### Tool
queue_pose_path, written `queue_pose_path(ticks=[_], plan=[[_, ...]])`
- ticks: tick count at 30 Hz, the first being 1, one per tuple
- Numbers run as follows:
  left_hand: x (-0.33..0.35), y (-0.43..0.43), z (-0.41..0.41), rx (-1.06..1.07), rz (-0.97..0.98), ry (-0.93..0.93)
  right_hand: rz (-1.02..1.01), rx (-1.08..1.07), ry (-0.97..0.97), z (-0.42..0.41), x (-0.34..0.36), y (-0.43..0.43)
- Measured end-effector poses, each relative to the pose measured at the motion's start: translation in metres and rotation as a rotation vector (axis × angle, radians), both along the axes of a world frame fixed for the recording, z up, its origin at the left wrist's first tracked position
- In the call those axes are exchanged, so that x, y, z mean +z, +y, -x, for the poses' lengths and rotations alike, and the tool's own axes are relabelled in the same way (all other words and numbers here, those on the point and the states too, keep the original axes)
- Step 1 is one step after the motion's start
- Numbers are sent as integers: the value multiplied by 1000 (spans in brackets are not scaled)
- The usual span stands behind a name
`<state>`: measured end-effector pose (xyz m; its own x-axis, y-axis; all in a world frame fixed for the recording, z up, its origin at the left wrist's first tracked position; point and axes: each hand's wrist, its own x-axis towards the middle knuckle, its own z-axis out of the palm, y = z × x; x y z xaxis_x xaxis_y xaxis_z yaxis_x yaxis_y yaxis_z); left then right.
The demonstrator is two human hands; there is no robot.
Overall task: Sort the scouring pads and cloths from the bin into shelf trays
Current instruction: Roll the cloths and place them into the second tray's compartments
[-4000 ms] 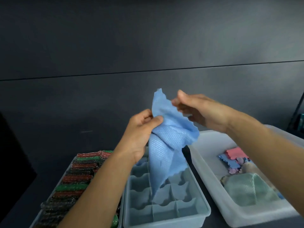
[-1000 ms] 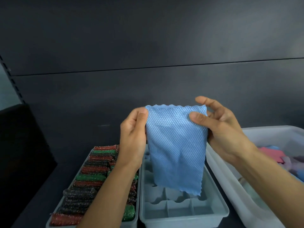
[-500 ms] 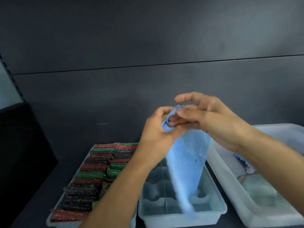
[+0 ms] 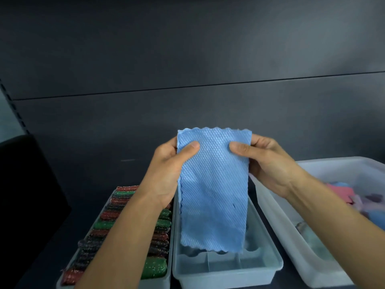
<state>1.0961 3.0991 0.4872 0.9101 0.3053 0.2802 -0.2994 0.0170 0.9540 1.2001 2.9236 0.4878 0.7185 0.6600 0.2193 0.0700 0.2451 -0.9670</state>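
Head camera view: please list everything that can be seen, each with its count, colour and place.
blue cloth: one, light blue, held up and hanging over the divided tray
divided tray: one, pale grey-blue, centre of the shelf
pad tray: one, pale grey, left of the divided tray
scouring pads: many, red, green and dark, in rows in the pad tray
bin: one, translucent white, at the right
cloths: several, pink, blue and pale, in the bin
black object: one, far left, unclear
left grip: one bare hand, pinches the cloth's upper left corner
right grip: one bare hand, pinches the upper right corner
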Motion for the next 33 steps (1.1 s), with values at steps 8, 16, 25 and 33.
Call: queue_pose_path(ticks=[8,16,25,33], plan=[[-3,-3,-3,396,-355,-123,76,-356,-344,24,14,13],[7,-19,-8,536,-390,-151,165,-578,-758,34,9,33],[20,-29,5,233,33,-74,144,-394,-688,37,16,40],[-29,-5,-5,73,-100,36,52,-260,-432,22,42,42]])
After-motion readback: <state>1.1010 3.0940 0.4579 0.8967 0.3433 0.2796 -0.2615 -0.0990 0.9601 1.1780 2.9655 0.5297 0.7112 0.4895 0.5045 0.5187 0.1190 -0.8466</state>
